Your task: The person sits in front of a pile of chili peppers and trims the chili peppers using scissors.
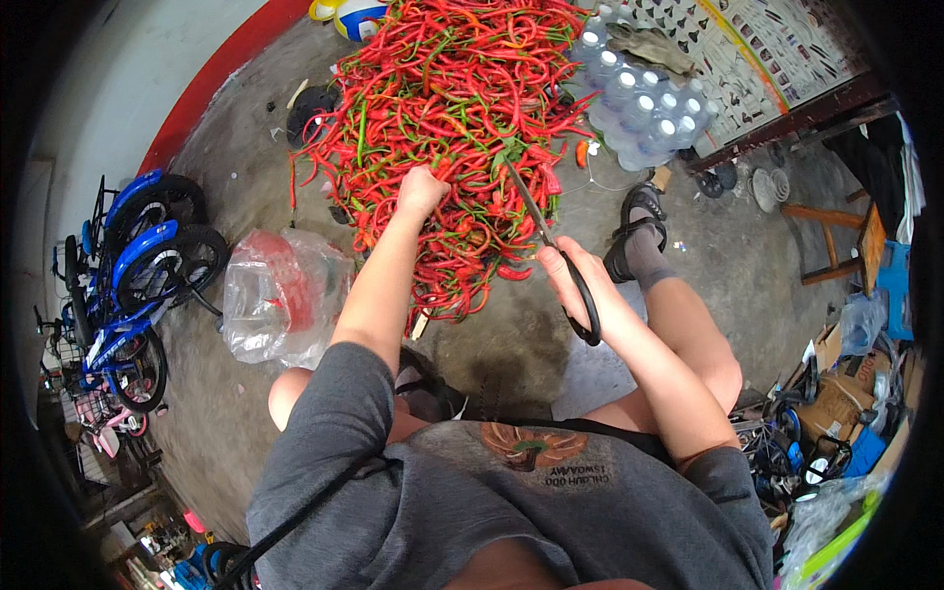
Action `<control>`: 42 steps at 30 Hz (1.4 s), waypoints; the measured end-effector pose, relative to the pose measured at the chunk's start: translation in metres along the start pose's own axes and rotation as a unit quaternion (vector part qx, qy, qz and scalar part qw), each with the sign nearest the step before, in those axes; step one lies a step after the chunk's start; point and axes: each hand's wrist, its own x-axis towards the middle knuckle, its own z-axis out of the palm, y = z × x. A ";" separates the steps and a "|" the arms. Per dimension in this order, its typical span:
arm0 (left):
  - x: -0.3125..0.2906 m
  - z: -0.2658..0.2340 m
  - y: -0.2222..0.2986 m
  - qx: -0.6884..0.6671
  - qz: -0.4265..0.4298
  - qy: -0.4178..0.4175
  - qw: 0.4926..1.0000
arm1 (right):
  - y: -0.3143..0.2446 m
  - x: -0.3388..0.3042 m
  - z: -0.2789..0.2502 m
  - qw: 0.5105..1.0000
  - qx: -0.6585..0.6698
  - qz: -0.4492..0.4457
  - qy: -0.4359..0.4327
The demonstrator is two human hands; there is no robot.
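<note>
A big heap of red chili peppers [462,88], with some green ones mixed in, spreads over the floor in front of me. My left hand [423,192] is closed at the near part of the heap, knuckles up. Its fingertips are turned away, so what they grip, if anything, is hidden. In my right hand [580,275], to the right of the heap's near end, is a pair of scissors [532,204] with black handles. The long blades point forward and left over the peppers, and they look closed together.
A clear plastic bag [285,300] with something red in it lies left of the heap. Clear bottles with white caps [646,103] stand at the far right. Blue bicycles [147,261] line the left side. My sandalled foot [637,226] is right of the heap; a wooden stool [836,241] stands beyond.
</note>
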 end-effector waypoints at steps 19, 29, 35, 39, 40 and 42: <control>-0.115 -0.098 0.064 -0.259 0.079 -0.028 0.962 | -0.004 0.002 0.018 0.991 -0.080 -0.100 -0.021; -0.138 -0.086 0.052 -0.348 0.066 -0.001 0.935 | -0.010 0.002 0.021 0.989 -0.092 -0.112 -0.014; -0.143 -0.089 0.049 -0.400 0.080 0.001 0.913 | -0.011 0.001 0.018 0.986 -0.128 -0.103 -0.031; -0.141 -0.093 0.042 -0.377 0.085 0.015 0.922 | -0.016 -0.004 0.017 0.986 -0.129 -0.100 -0.032; -0.140 -0.094 0.040 -0.362 0.088 0.029 0.928 | -0.018 -0.006 0.016 0.987 -0.127 -0.097 -0.028; -0.142 -0.097 0.039 -0.342 0.079 0.026 0.936 | -0.016 -0.004 0.017 0.987 -0.122 -0.104 -0.028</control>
